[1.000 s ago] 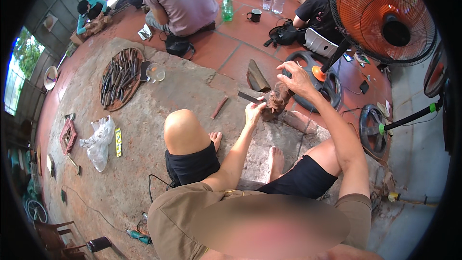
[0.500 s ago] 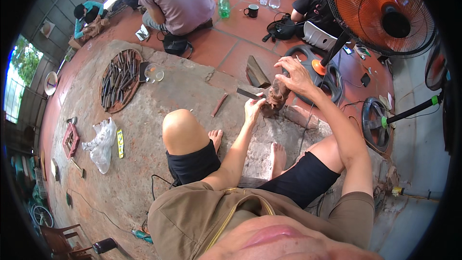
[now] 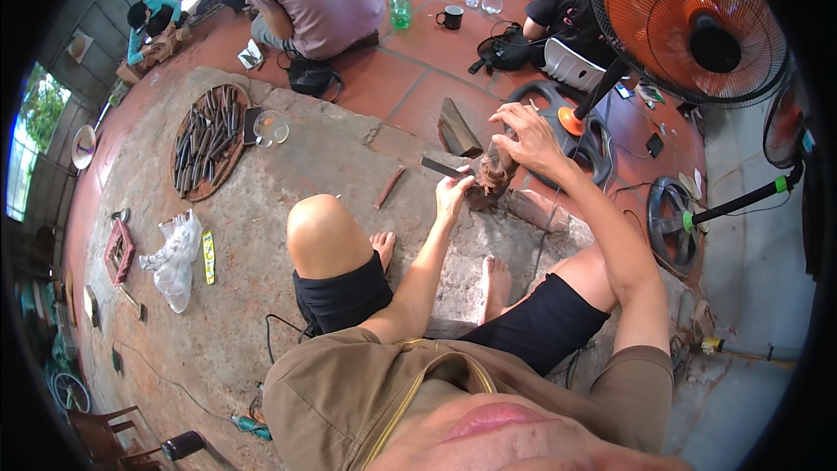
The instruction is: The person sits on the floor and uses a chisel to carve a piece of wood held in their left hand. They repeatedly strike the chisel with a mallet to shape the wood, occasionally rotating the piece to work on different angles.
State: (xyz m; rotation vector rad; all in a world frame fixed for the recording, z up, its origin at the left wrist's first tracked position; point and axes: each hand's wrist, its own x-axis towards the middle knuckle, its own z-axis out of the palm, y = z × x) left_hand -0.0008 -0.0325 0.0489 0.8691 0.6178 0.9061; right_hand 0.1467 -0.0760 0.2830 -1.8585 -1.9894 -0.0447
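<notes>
- Frame (image 3: 119, 250), reddish, lies at nine o'clock, the clock being centred on the carving (image 3: 493, 176).
- At ten o'clock, far off, a worker in teal sleeves (image 3: 160, 17) bends low.
- Between eight and nine, a clear bag (image 3: 177, 266) lies crumpled, with a yellow strip (image 3: 208, 257) just right of it.
- Farther in, at nine, an oval basket (image 3: 228, 170) holds many dark rods (image 3: 207, 135), heaped loosely; a clear dish (image 3: 271, 129) sits near its right side.
- Between ten and eleven, a co-worker in a mauve shirt (image 3: 318, 0) sits on the tiles.
- At nine, much closer, a brown stick (image 3: 390, 187) lies alone on the concrete.
- At eleven, well apart, stands a green bottle (image 3: 400, 9), with a black mug (image 3: 450, 17) to its right.
- At eight, close in, the wearer's left hand (image 3: 452, 192) pinches a dark flat bar (image 3: 442, 167), whose free end points toward ten.
- At eleven, a wood block (image 3: 458, 129) lies tilted near the carving.
- At the clock's centre, the brown carving is in front of the wearer, between the two hands; its upper end is partly hidden.
- At one, the right hand (image 3: 529, 138) is over that upper end, fingers curved and somewhat spread; whether it grips cannot be told.
- At two, an orange fan (image 3: 715, 42) rises above its black base (image 3: 602, 153).
</notes>
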